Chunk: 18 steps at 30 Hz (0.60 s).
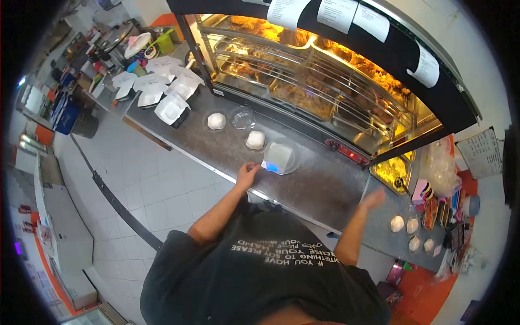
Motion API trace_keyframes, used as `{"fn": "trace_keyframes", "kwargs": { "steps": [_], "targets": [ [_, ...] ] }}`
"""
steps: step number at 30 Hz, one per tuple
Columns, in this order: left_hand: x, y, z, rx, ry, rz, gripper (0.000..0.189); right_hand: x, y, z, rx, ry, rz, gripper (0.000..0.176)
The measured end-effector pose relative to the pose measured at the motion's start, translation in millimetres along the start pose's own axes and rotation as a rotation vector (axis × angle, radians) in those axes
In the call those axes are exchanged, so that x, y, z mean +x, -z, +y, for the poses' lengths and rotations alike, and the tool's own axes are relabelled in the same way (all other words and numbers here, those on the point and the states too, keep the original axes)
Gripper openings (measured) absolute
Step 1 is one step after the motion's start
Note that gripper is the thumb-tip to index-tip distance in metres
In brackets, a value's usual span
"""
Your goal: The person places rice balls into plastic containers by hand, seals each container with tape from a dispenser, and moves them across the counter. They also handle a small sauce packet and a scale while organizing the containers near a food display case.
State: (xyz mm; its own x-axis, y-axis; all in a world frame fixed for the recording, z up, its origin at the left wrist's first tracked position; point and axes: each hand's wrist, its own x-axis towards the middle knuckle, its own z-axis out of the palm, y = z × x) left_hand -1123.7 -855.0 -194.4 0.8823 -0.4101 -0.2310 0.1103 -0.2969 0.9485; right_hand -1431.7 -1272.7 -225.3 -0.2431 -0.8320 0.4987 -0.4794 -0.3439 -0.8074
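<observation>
My left hand (248,175) is at the counter's front edge, fingers curled together. Its fingertips come close to a pale square sheet or packet (279,157) with a bright blue patch, lying over a clear round plastic piece (294,161). Whether they touch it, or pinch something small, I cannot make out. Beyond it sits a white rounded ball (255,140) in clear plastic, with a second white ball (216,121) farther left. Between them lies an uncovered clear plastic bowl or lid (242,117). Smeared by motion, my right hand (372,200) hovers near the side counter.
A lit glass food warmer (325,81) with trays of food runs along the back. Open white takeaway boxes (172,108) crowd the counter's left. At right are a tray of yellow food (391,172) and several white balls (413,225) on the grey side counter (379,230).
</observation>
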Motion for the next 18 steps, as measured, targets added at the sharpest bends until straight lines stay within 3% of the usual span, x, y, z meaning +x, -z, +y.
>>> {"fn": "trace_keyframes", "kwargs": {
  "steps": [1, 2, 3, 4, 5, 9, 10, 12, 13, 15, 17, 18],
  "targets": [
    [12.1, 2.9, -11.2, 0.046, 0.111, -0.019, 0.05, -37.0, -17.0, -27.1, 0.134, -0.174, -0.442, 0.029],
    [23.4, 6.2, -18.0, 0.092, 0.219, -0.037, 0.055, -76.2, -8.3, -122.6, 0.356, -0.518, -0.792, 0.037],
    [31.5, 7.4, -16.0, 0.093, 0.218, -0.054, 0.055, -117.1, -29.5, -126.2, 0.37, -0.678, -1.013, 0.051],
    [37.6, 4.8, -13.5, 0.036, 0.256, -0.162, 0.059, -143.0, -33.7, -167.4, 0.175, -0.706, -1.293, 0.065],
    [43.8, 1.0, -8.4, -0.023, 0.293, -0.269, 0.064, -171.9, -46.4, -176.2, 0.15, -0.777, -1.359, 0.072],
    [63.5, -16.0, 26.1, -0.117, 0.179, -0.489, 0.062, -224.7, -79.1, -198.1, 0.061, -0.818, -1.213, 0.059],
    [73.0, -31.3, 15.2, -0.13, 0.272, -0.519, 0.06, -228.8, -86.4, -193.8, 0.016, -0.793, -1.207, 0.053],
    [85.7, -58.1, 4.3, -0.137, 0.21, -0.613, 0.062, -226.3, -94.6, -175.4, -0.035, -0.801, -1.087, 0.049],
    [90.7, -71.5, 5.8, -0.229, 0.308, -0.625, 0.064, -222.9, -97.4, -160.3, -0.074, -0.819, -0.968, 0.045],
    [100.2, -109.9, -12.8, -0.317, 0.419, -0.637, 0.065, -205.3, -100.9, -122.0, 0.027, -0.859, -0.979, 0.044],
    [117.8, -146.7, -60.4, -0.176, 0.194, -0.567, 0.062, -188.9, -85.6, -154.0, 0.115, -0.929, -0.905, 0.04],
    [109.9, -116.0, -21.6, -0.173, 0.189, -0.572, 0.062, -190.7, -89.6, -145.8, 0.12, -0.929, -0.899, 0.04]
  ]
}}
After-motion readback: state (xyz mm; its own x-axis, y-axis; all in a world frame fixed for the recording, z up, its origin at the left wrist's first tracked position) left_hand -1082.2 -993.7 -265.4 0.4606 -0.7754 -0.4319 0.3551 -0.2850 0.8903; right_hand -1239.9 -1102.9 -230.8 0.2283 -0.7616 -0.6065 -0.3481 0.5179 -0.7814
